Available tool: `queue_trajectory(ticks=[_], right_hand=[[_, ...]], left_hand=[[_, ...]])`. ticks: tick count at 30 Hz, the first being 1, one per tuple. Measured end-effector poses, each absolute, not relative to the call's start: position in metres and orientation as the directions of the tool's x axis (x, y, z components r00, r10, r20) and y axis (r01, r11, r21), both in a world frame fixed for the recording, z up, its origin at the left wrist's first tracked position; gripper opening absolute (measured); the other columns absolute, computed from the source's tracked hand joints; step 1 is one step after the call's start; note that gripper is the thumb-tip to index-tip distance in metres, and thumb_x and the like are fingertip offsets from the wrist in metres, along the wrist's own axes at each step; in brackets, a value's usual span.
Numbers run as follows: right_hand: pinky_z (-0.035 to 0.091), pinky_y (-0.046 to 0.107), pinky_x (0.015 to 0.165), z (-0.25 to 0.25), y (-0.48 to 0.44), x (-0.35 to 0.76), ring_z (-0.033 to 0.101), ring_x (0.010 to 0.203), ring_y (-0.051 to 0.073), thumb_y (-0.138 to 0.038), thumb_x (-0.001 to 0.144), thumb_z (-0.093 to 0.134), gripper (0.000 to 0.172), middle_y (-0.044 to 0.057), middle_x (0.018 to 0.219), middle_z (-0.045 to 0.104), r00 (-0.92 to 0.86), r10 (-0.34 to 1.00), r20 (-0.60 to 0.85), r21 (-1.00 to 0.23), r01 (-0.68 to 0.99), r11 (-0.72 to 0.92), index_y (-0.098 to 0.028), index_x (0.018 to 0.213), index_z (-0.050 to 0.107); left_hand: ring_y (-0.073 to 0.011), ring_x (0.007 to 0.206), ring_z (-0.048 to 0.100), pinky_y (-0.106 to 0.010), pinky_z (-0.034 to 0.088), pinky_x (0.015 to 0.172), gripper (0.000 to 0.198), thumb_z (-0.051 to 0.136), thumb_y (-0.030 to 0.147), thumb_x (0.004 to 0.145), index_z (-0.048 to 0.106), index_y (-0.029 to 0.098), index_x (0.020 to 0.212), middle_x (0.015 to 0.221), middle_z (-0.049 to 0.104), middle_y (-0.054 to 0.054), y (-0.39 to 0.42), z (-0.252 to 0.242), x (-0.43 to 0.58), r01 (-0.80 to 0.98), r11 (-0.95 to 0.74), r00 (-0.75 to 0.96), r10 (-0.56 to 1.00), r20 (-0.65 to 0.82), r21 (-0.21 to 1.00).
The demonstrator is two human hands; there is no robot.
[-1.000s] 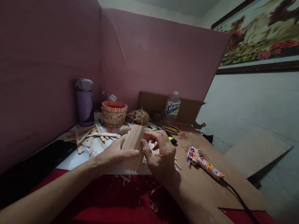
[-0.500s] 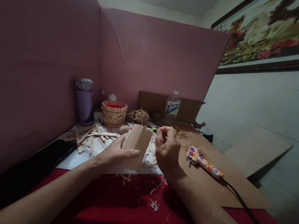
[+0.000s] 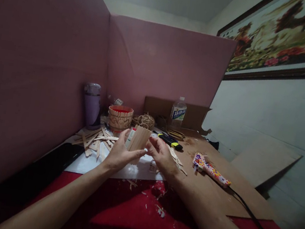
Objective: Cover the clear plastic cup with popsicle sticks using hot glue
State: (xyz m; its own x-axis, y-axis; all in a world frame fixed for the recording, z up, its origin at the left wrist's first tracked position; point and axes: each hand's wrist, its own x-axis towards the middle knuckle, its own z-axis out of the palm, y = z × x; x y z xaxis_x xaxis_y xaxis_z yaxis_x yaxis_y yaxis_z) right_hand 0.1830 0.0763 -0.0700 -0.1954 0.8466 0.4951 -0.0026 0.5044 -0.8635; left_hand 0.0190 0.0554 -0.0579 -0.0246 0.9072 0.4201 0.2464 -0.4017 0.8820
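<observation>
In my left hand (image 3: pixel 121 156) is a small container faced with upright wooden craft sticks (image 3: pixel 141 138), thumb across its near side and fingers behind. A printed label shows on its left side. My right hand (image 3: pixel 161 156) is at the container's right edge, its fingertips bent together; anything between them is hidden. Just beyond lies a black and yellow utility knife (image 3: pixel 170 141). Loose craft sticks (image 3: pixel 93 139) are heaped to the left on a white sheet (image 3: pixel 83 165). A flower-patterned glue gun (image 3: pixel 210 170) lies to the right, its black cord trailing toward me.
At the back stand a purple tumbler (image 3: pixel 92 107), a stick-covered basket (image 3: pixel 119 119) with a red inside, coiled twine (image 3: pixel 145 120) and a plastic bottle (image 3: pixel 177 115). Scissors (image 3: pixel 176 134) lie near the bottle. Wood scraps litter the red cloth (image 3: pixel 126 210). A black slab (image 3: pixel 43 171) lies left.
My right hand has come down to the container's right edge, uncovering the utility knife. The container has tipped so more of its label shows. The view has shifted slightly.
</observation>
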Motion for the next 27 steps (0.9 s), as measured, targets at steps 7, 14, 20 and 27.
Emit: queue_trajectory(ticks=[7,14,20,27], right_hand=[[0.053,0.042,0.088,-0.076,0.076,0.178,0.066,0.1,0.025,-0.055,0.072,0.071,0.055,0.012,0.11,0.067,-0.253,0.878,0.407,-0.911,-0.044,0.41,-0.018,0.108,0.054],[0.056,0.033,0.067,-0.061,0.069,0.186,0.066,0.095,0.025,-0.049,0.079,0.064,0.053,0.01,0.108,0.066,-0.211,0.941,0.265,-0.963,-0.102,0.248,-0.019,0.12,0.05],[0.054,0.034,0.067,-0.064,0.069,0.185,0.065,0.094,0.026,-0.049,0.077,0.066,0.058,0.012,0.108,0.066,-0.223,0.915,0.335,-0.942,-0.052,0.332,-0.018,0.123,0.048],[0.053,0.038,0.078,-0.074,0.07,0.183,0.064,0.094,0.024,-0.048,0.081,0.065,0.055,0.011,0.109,0.067,-0.232,0.872,0.43,-0.888,0.067,0.455,-0.019,0.125,0.049]], left_hand=[[-0.0288,0.112,0.055,-0.042,0.041,0.098,0.075,0.081,0.03,0.061,0.045,0.019,0.126,0.122,0.056,-0.012,0.054,-0.061,0.026,0.145,-0.493,0.18,0.866,0.467,0.858],[-0.0293,0.113,0.056,-0.037,0.047,0.088,0.068,0.071,0.045,0.073,0.048,0.02,0.132,0.123,0.058,-0.013,0.052,-0.057,0.017,-0.028,-0.271,0.218,0.938,0.271,0.962],[-0.0248,0.108,0.058,-0.034,0.045,0.089,0.058,0.068,0.045,0.077,0.05,0.02,0.126,0.116,0.062,-0.011,0.056,-0.06,0.016,-0.026,-0.301,0.191,0.934,0.301,0.953],[-0.0242,0.107,0.057,-0.032,0.044,0.085,0.052,0.065,0.05,0.078,0.054,0.018,0.118,0.116,0.064,-0.01,0.054,-0.057,0.018,0.037,-0.333,0.131,0.936,0.326,0.942]])
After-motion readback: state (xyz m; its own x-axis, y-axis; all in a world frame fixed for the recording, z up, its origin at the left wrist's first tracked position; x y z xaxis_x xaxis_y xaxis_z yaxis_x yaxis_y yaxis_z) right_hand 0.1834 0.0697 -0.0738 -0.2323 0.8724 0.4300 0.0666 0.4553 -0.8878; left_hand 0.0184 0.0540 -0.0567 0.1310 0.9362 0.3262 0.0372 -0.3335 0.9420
